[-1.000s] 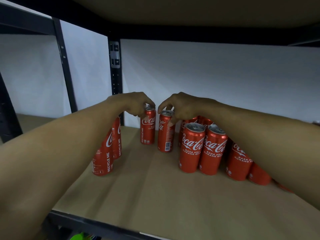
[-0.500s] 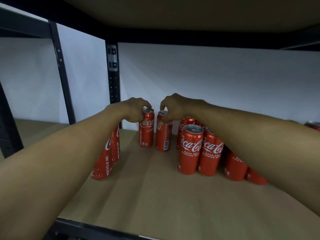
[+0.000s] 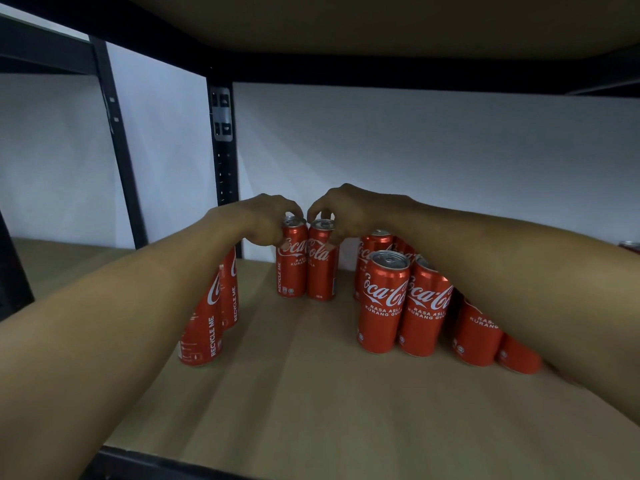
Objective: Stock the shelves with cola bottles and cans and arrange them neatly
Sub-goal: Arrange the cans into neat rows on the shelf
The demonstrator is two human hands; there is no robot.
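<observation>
Two red cola cans stand upright side by side at the back of the brown shelf board. My left hand grips the top of the left can. My right hand grips the top of the right can. The two cans touch each other. More red cans stand in a group to the right, partly hidden under my right forearm. Two cans stand at the left, half hidden behind my left forearm.
A black perforated upright rises just behind my left hand. The upper shelf board hangs low overhead. A white wall closes the back. The black front rail runs along the shelf's near edge. One more can peeks in at the far right.
Both hands have pushed their two cans further back on the shelf and brought them together until they touch. The other cans stay where they were.
</observation>
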